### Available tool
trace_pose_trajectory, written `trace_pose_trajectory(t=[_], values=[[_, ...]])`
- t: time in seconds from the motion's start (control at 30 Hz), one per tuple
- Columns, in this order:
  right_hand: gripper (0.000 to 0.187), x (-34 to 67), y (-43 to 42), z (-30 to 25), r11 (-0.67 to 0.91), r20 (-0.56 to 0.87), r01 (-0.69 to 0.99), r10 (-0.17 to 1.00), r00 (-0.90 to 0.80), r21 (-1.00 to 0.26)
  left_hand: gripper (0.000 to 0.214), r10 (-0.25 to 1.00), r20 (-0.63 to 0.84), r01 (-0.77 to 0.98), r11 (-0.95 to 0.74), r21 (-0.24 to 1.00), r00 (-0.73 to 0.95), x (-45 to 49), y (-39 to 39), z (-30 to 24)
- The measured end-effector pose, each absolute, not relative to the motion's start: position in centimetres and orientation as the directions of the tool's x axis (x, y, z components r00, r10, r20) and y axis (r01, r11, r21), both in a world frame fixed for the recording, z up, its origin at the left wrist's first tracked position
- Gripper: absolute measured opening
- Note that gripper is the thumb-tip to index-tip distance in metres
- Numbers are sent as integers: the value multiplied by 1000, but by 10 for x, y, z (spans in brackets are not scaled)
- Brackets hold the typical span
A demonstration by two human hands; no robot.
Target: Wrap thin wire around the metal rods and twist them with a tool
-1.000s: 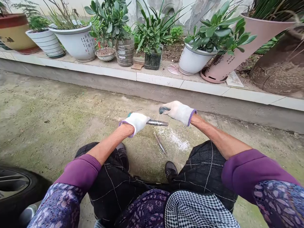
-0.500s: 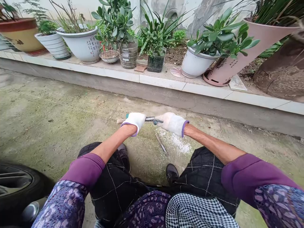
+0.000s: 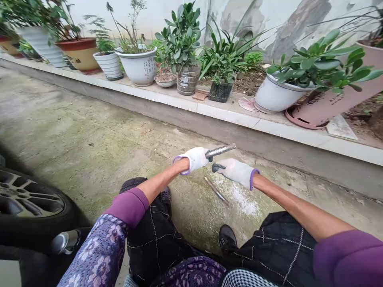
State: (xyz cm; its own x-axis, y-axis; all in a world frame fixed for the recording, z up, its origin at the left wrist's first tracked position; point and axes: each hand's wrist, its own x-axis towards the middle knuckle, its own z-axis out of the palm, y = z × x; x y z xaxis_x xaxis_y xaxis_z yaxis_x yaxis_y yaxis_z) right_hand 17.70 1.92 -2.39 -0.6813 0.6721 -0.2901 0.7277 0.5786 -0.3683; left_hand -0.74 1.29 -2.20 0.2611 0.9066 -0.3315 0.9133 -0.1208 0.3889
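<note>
Both my hands wear white cotton gloves with purple cuffs. My left hand [image 3: 194, 158] is closed round one end of a grey, scaly rod-like thing [image 3: 220, 150] that sticks out to the right and slightly up. My right hand [image 3: 236, 171] is closed on a small dark tool [image 3: 216, 167], held just under that rod near my left hand. Below them, on the concrete ground [image 3: 89, 147], lies a thin stick [image 3: 217, 191] beside a patch of white scrapings [image 3: 243, 201].
My knees and black shoes [image 3: 226, 238] frame the spot. A car wheel [image 3: 30, 203] stands at the left. Along the raised tiled ledge [image 3: 227, 115] stand several potted plants, among them a white pot [image 3: 139, 67] and a tilted pink pot [image 3: 332, 101].
My view has swung left, showing more of the wheel. My right hand has moved in close under my left. The rod's free end has tilted upward.
</note>
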Motion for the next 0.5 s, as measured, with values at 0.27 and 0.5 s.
trace_pose_trajectory(t=[0.27, 0.5], values=[[28, 197, 37, -17, 565, -220, 754, 731, -646, -335, 24, 810, -436, 918, -374, 129, 392, 6, -7, -32], [32, 211, 37, -36, 483, -283, 726, 700, -656, -489, 29, 797, -300, 827, -392, 403, 524, 9, -15, -7]])
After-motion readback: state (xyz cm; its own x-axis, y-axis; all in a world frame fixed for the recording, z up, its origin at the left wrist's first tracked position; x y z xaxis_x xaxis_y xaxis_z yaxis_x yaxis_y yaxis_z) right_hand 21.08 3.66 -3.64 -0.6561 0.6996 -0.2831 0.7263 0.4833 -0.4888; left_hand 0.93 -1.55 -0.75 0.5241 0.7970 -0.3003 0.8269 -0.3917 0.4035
